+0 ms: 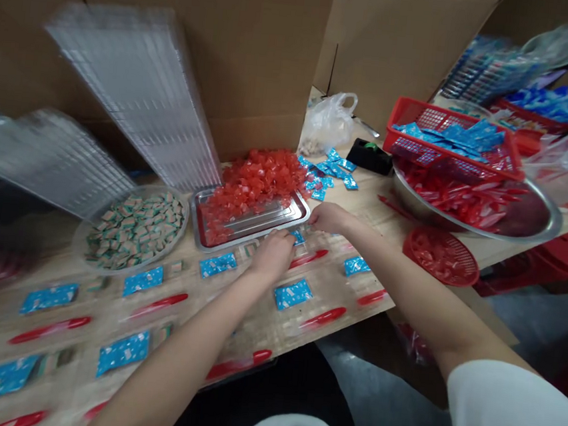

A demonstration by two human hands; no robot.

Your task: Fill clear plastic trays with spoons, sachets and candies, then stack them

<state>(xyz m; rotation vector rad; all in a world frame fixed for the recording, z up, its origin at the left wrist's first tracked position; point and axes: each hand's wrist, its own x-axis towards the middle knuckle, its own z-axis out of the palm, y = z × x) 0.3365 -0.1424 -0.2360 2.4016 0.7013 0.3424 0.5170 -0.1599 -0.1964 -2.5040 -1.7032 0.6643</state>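
Observation:
My left hand [274,255] is over the table just in front of a metal tray [233,243], fingers bent down and closed. Whatever it may hold is hidden; a blue packet [298,237] lies beside its fingertips. At the tray's right corner, my right hand [331,217] has its fingers curled together, and I cannot make out anything in them. A heap of small translucent red plastic pieces [262,177] fills the back of the tray. In front of my hands, clear plastic trays on the table carry blue packets [293,294] and red plastic pens or knives [323,318].
A round tub of small pink-and-green blocks [134,229] stands left of the tray, with stacked clear plastic trays [135,91] behind. Loose blue packets [336,168], a black tape dispenser [370,155], a red basket [411,145] and a metal bowl [547,221] are at the right.

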